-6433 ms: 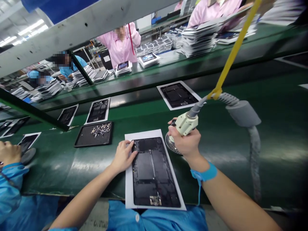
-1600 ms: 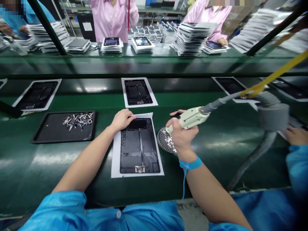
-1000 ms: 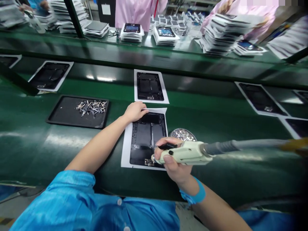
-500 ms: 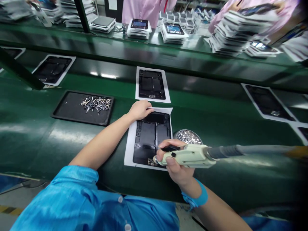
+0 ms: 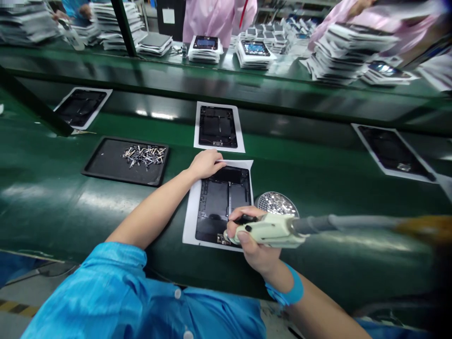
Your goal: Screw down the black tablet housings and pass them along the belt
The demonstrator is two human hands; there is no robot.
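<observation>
A black tablet housing (image 5: 215,202) lies on a white sheet (image 5: 189,226) on the green bench in front of me. My left hand (image 5: 207,164) is at its top left corner, fingers closed on the upper edge of the housing or sheet; which one is hard to tell. My right hand (image 5: 252,240) is wrapped round a pale green electric screwdriver (image 5: 278,230), held nearly flat with its tip over the small circuit board (image 5: 222,239) at the housing's lower edge. Just behind the screwdriver is a round metal dish of screws (image 5: 277,203), partly covered by it.
A black tray (image 5: 106,160) of small metal parts stands left. Behind, more housings on sheets (image 5: 218,126) lie along a dark strip. A green post (image 5: 35,106) slants at the left. Stacked devices (image 5: 348,54) fill the raised shelf, with people in pink beyond.
The screwdriver and my right hand have shifted slightly left. Housings on the dark strip have changed position slightly relative to the bench. My left hand stays in place.
</observation>
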